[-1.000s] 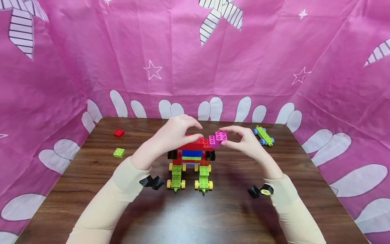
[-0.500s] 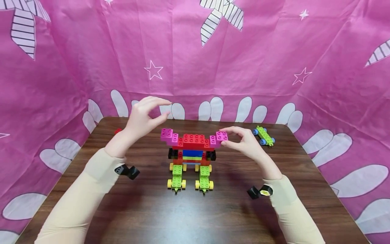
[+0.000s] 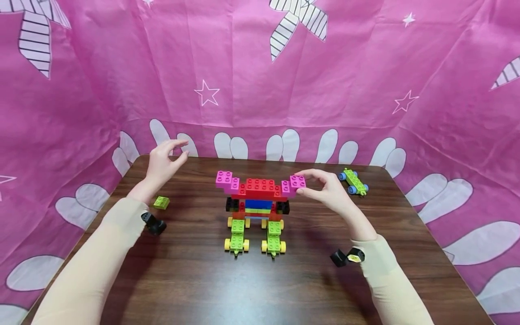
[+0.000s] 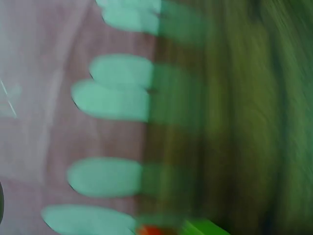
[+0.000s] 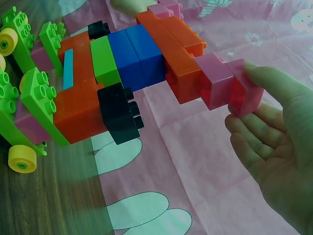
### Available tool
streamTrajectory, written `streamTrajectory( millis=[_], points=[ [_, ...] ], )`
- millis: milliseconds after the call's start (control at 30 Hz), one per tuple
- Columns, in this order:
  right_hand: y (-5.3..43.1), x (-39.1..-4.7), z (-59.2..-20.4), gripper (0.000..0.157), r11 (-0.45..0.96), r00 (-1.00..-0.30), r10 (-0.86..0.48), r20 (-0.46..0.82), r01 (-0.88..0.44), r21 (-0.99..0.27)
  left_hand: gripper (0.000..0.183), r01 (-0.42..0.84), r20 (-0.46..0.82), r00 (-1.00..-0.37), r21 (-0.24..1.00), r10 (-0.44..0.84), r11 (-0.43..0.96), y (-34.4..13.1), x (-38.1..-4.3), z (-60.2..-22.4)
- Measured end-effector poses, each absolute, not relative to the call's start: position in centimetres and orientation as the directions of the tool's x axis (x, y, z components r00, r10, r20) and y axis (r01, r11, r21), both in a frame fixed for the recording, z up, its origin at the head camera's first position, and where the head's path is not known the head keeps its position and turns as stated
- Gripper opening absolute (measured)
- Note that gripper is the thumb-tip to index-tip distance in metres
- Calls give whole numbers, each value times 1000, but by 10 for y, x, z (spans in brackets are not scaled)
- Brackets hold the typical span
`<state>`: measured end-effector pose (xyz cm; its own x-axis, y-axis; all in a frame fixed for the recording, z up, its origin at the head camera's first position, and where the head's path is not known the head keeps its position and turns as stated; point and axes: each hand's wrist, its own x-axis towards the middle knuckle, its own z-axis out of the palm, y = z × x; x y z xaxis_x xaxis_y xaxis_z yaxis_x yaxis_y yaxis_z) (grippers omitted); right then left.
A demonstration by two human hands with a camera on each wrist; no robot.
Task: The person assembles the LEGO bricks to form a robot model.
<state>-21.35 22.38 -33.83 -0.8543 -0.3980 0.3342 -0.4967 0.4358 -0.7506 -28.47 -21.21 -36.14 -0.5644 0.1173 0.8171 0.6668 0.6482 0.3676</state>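
Note:
Upright in the middle of the table stands a toy-brick figure (image 3: pixel 260 205), with red, blue, green and black bricks above yellow-wheeled green bases. A stepped pink arm sticks out on each side of its top. My right hand (image 3: pixel 327 189) pinches the outer pink brick (image 3: pixel 298 181) of the right arm between thumb and fingers; the right wrist view shows this pink brick (image 5: pixel 246 90) close up. Away to the left, my left hand (image 3: pixel 162 164) hovers over the table's back left with thumb and fingers apart, holding nothing. Below it lies a loose lime-green brick (image 3: pixel 161 202).
A lime-green wheeled base (image 3: pixel 352 182) with blue wheels lies at the back right of the brown table (image 3: pixel 195 280). Pink cloth (image 3: pixel 252 67) hangs behind and along both sides. A blurred red piece (image 4: pixel 150 230) shows at the bottom of the left wrist view.
My left hand has moved left, away from the figure's top to the back left, uncovering the left pink arm. The right hand keeps its pinch on the right pink brick.

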Motion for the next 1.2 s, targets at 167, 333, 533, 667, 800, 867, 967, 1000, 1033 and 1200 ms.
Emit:
streamTrajectory(
  millis=[167, 333, 533, 667, 800, 867, 967, 1000, 1033, 1200],
  points=[
    [223, -214, -338, 34, 428, -845, -408, 346, -512, -745, 31, 529, 716, -698, 483, 34, 698, -241, -292, -393],
    [224, -214, -338, 33, 433, -846, -410, 342, -510, -743, 39, 415, 612, -791, 523, 10, 745, -265, -295, -416],
    [223, -212, -337, 34, 420, -847, -408, 340, -506, -754, 50, 316, 471, -882, 566, 17, 761, -284, -296, -433],
    [224, -212, -337, 34, 412, -846, -408, 342, -505, -758, 61, 268, 373, -927, 586, 39, 765, -293, -298, -441],
    [224, -212, -337, 33, 411, -846, -411, 340, -505, -759, 65, 234, 305, -951, 581, 58, 779, -301, -301, -447],
    [225, -212, -338, 34, 408, -845, -414, 338, -504, -762, 64, 225, 280, -958, 582, 68, 781, -304, -302, -448],
    [226, -212, -339, 33, 409, -847, -414, 333, -500, -763, 61, 219, 246, -965, 573, 89, 790, -306, -302, -449],
    [226, -212, -339, 33, 409, -848, -413, 332, -499, -764, 60, 216, 236, -967, 572, 94, 791, -306, -302, -450],
    [226, -212, -340, 33, 408, -848, -414, 332, -499, -765, 60, 213, 227, -969, 570, 97, 794, -307, -302, -450],
    [226, -212, -340, 34, 409, -848, -417, 328, -498, -765, 58, 203, 198, -974, 560, 109, 803, -310, -304, -457]
  ],
)
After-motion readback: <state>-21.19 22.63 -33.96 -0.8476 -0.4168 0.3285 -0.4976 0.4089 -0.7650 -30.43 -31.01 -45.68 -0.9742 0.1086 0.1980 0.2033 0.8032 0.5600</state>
